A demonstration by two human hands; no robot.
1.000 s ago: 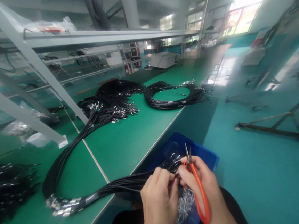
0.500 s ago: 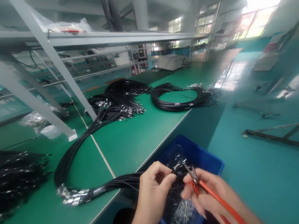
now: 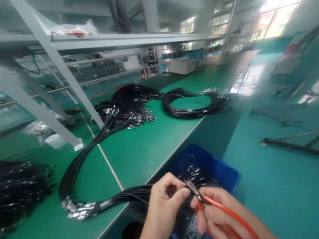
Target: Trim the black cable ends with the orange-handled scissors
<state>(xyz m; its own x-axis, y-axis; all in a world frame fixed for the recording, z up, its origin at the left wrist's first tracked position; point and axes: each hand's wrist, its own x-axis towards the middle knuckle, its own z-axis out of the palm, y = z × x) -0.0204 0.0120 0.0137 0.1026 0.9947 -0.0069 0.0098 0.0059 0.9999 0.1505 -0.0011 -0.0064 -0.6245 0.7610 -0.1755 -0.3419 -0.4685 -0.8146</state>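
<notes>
My left hand (image 3: 167, 204) is closed, thumb and forefinger pinching what looks like the end of a thin black cable. Behind that hand runs a bundle of black cables (image 3: 132, 193), looping over the bench, with silvery tags on it. My right hand (image 3: 223, 210) grips red-handled scissors (image 3: 197, 192), whose blades reach to the left fingertips. Whether the blades touch the cable is hard to make out. Beneath both hands stands a blue bin (image 3: 222, 168) holding clear plastic scraps and dark bits.
A green bench (image 3: 148, 150) carries a coil of black cables (image 3: 186, 111), a pile of cables (image 3: 135, 93) and another dark heap (image 3: 12, 195) at left. A metal rack post (image 3: 59, 65) rises from the bench. A wheeled stand (image 3: 301, 146) is on the floor at right.
The scissors have moved left and their blades, spread apart before, now lie close together at my left fingertips. My right hand has shifted with them; my left hand stays nearly in place.
</notes>
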